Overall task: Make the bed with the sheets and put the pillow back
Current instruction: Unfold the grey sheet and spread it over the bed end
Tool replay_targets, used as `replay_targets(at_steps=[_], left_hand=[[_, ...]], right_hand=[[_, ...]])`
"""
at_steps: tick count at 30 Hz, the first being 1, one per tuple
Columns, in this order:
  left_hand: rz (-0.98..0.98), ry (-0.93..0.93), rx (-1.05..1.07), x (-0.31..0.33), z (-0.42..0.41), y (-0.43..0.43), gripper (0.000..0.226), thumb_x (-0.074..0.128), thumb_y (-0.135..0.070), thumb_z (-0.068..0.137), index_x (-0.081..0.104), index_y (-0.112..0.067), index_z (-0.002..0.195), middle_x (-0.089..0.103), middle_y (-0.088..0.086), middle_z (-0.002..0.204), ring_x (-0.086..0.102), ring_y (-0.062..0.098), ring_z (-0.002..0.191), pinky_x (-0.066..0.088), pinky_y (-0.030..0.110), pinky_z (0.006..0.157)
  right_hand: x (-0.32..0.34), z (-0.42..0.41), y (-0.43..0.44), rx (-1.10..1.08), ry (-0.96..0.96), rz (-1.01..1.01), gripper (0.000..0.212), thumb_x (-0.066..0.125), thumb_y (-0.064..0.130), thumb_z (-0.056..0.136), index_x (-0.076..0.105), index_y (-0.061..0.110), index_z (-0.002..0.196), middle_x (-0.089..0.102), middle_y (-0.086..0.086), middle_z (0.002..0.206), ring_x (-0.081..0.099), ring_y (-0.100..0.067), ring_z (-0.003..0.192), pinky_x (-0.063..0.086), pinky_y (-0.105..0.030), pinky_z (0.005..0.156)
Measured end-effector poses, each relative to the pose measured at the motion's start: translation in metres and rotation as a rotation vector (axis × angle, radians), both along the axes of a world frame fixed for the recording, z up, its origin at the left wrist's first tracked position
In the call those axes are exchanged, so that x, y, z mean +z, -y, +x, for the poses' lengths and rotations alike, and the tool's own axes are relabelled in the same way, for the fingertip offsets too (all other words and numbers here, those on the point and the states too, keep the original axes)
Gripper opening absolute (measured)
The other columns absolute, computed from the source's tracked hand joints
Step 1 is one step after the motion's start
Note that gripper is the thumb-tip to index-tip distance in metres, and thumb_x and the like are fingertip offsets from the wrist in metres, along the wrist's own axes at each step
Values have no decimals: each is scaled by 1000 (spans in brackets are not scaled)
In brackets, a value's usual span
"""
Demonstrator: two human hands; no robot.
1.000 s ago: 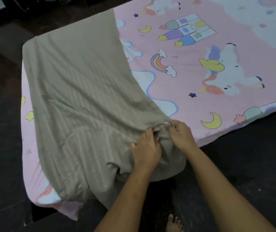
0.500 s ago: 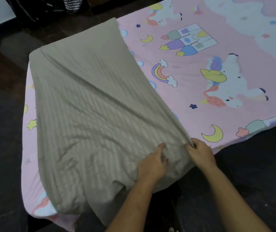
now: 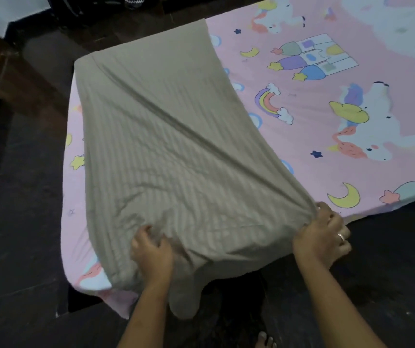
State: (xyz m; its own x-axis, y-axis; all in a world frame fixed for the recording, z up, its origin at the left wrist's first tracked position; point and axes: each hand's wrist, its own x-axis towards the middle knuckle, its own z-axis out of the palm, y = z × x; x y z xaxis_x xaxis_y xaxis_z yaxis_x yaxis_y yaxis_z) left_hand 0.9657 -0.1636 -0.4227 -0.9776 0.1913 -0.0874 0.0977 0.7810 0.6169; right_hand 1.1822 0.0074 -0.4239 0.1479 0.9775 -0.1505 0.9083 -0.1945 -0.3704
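Observation:
A pillow in a grey-beige striped case (image 3: 166, 156) lies lengthwise on the left end of the bed. Under it is a pink sheet (image 3: 327, 136) printed with unicorns, rainbows and moons. My left hand (image 3: 151, 254) grips bunched case fabric at the pillow's near edge, left of centre. My right hand (image 3: 323, 237), a ring on one finger, grips the case at the near right corner and pulls it taut. A loose flap of the case hangs over the bed's near edge between my arms.
Dark floor (image 3: 20, 247) surrounds the bed on the left and near sides. A brown wooden piece (image 3: 13, 69) stands at the far left. My bare toes (image 3: 265, 340) show at the bottom edge.
My hands, close together at the case's near end before, have moved apart: the left toward the left, the right to the near right corner. The case is now stretched wider and flatter.

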Motion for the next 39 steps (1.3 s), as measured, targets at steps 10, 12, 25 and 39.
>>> replay_targets(at_steps=[10,12,25,39], left_hand=[[-372,274,186,11,-67,96,62,68,-58,74,60,-11,114,47,17,127,41,37,120,38,49,96],[-288,337,67,7,-74,108,60,67,-58,73,65,-10,107,60,16,114,55,36,109,44,44,93],[357,738,2,21,-114,241,23,63,-17,90,54,-19,112,65,1,107,62,11,90,55,23,70],[-600,797,-121,-30,-89,317,34,48,-30,88,51,-14,118,55,11,128,53,27,116,45,33,94]], right_hand=[[11,-134,151,516,-112,111,66,73,12,61,53,26,121,53,-4,119,51,-29,108,43,-47,85],[19,-168,189,573,-144,35,59,69,14,69,51,29,124,49,-2,124,47,-26,116,38,-46,91],[26,-238,265,960,58,-212,64,50,46,90,21,35,146,20,4,152,21,-21,139,24,-43,109],[4,-243,295,965,174,-263,78,49,33,88,1,39,149,-3,2,158,-3,-31,144,6,-57,113]])
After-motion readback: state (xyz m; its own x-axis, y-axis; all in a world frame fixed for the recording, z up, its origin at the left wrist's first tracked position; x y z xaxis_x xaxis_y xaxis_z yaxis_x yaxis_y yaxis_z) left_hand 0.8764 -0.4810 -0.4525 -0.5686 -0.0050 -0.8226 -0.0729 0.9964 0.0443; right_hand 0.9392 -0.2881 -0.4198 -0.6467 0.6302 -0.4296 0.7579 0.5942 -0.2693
